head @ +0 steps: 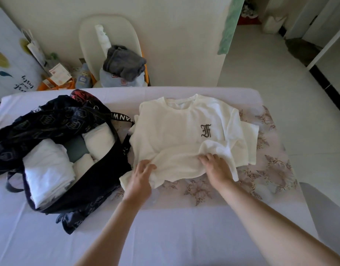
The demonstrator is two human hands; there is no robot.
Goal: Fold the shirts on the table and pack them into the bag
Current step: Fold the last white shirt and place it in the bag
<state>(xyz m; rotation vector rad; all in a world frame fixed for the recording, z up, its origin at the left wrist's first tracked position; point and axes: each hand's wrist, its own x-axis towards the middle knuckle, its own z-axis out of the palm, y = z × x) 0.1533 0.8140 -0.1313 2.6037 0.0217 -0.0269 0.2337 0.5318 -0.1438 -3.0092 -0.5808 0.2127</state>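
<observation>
Shirt front and centre in the head view: white, short-sleeved, a dark gothic F on the chest, lying face up on the right half of the bench. Its collar points away from the person, and its lower half is rumpled and bunched up toward the chest. Under it sits a floral lace cloth, showing past the hem and the right sleeve.

Both bare arms reach in from the near edge. The left hand is at the near left corner of the hem, fingers curled together and pinching the fabric. The right hand is further along the hem, knuckles up, its fingers curled down and clamped on a raised fold of the shirt.

Over on the left half of the bench, just beside the shirt, the black bag lies wide open, one strap with white lettering running toward the shirt's left sleeve. Inside it are folded white shirts packed side by side, with a grey-green piece between them.

Beyond the far edge stands a pale chair against the wall, a grey garment heaped on its seat.
</observation>
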